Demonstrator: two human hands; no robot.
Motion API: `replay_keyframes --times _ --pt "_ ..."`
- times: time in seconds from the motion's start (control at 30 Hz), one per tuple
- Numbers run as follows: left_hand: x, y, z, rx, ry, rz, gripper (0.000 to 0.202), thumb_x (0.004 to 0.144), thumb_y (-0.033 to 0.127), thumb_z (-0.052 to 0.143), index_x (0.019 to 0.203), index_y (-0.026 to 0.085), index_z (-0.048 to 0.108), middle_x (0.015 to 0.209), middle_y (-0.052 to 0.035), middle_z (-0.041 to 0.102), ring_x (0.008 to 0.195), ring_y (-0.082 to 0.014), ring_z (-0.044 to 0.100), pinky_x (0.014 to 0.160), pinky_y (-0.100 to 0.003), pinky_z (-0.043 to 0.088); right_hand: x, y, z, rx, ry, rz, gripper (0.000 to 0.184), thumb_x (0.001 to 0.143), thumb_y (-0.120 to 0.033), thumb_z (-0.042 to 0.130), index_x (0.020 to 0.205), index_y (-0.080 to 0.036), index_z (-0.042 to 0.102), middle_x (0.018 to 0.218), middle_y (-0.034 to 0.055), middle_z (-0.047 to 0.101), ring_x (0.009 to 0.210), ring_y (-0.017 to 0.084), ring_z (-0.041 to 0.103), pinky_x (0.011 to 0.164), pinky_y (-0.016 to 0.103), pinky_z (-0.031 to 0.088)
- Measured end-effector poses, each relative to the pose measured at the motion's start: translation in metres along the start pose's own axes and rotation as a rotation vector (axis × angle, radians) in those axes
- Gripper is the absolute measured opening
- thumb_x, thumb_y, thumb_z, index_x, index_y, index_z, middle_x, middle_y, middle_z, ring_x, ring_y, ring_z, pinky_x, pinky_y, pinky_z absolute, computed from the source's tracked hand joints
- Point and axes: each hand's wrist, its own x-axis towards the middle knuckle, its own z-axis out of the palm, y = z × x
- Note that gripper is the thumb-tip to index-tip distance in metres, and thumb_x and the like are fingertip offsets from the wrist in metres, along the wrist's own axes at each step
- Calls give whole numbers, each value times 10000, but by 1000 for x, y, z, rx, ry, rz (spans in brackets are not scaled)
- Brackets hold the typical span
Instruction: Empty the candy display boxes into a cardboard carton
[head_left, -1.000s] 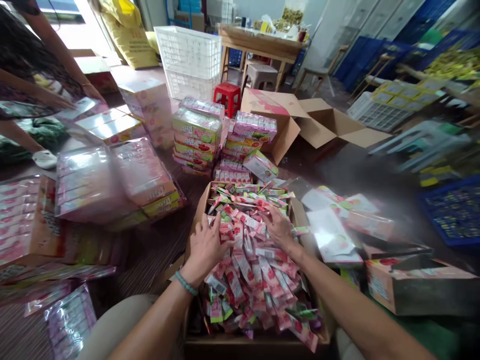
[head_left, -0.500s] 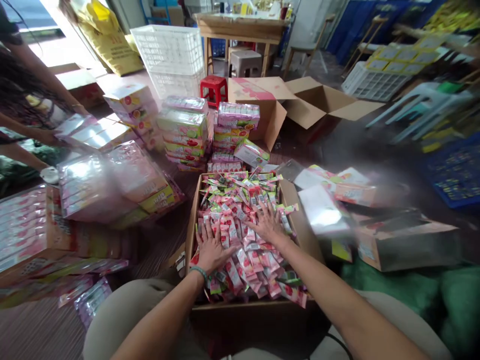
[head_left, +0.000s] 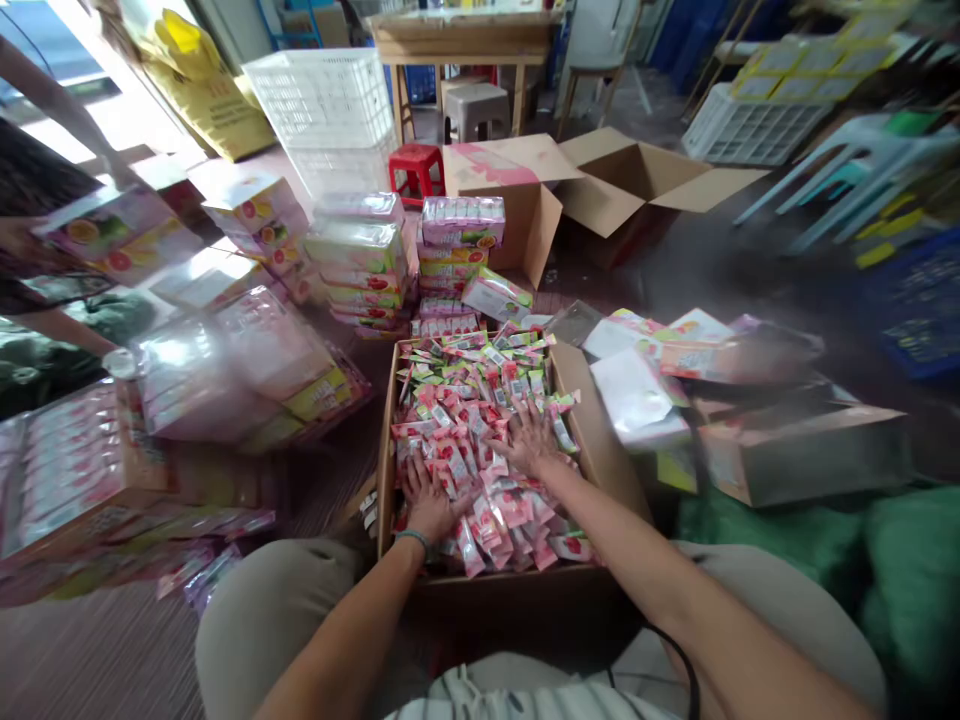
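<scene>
A brown cardboard box point(head_left: 385, 440) stands on the floor between my knees, heaped with several small pink, red and green sachets point(head_left: 480, 390). My left hand point(head_left: 426, 497) lies flat on the sachets near the box's left wall, fingers spread, a green bead bracelet on the wrist. My right hand point(head_left: 531, 440) rests palm down on the pile toward the right side, fingers also spread. Neither hand holds anything.
Stacks of wrapped pink and green packs point(head_left: 360, 260) stand beyond the box. Wrapped bundles point(head_left: 247, 360) lie left, flattened cartons point(head_left: 795, 450) right. An open carton point(head_left: 600, 190), white crates point(head_left: 322, 100), a red stool point(head_left: 417, 168) and a wooden table point(head_left: 465, 35) are farther back. Another person's arm point(head_left: 60, 320) works at left.
The view has pulled back and tilted down, showing the whole box and my knees. Both hands went from digging among the sachets to lying flat on top, nearer the box's near edge.
</scene>
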Motion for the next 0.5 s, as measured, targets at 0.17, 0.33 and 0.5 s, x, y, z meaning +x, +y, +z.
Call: replay_keyframes --times 0.17,0.33,0.5 --pt "-8 -12 -25 -78 -109 15 1071 853 787 489 1605 44 320 1735 -255 8 1579 -470 151 1233 -602 262 -17 15 -29 -34 -97 -138 676 1032 -659 346 1611 -312 374 1730 86 192 1596 392 41 1216 755 33" --pt "-30 -9 -48 -233 -19 -131 1240 747 747 691 1658 120 130 1696 -297 184 1503 -470 356 1172 -591 380 -68 24 -45 -19 -197 -124 663 1015 -589 483 1600 -288 402 1731 101 181 1594 408 43 1223 745 78" --pt "-34 13 -81 -150 295 95 1078 831 732 634 1642 137 246 1734 -221 116 1594 -442 103 1275 -603 165 -100 6 -42 53 -78 -93 870 966 -698 485 1671 -290 179 1750 102 29 1595 407 -32 1230 730 50"
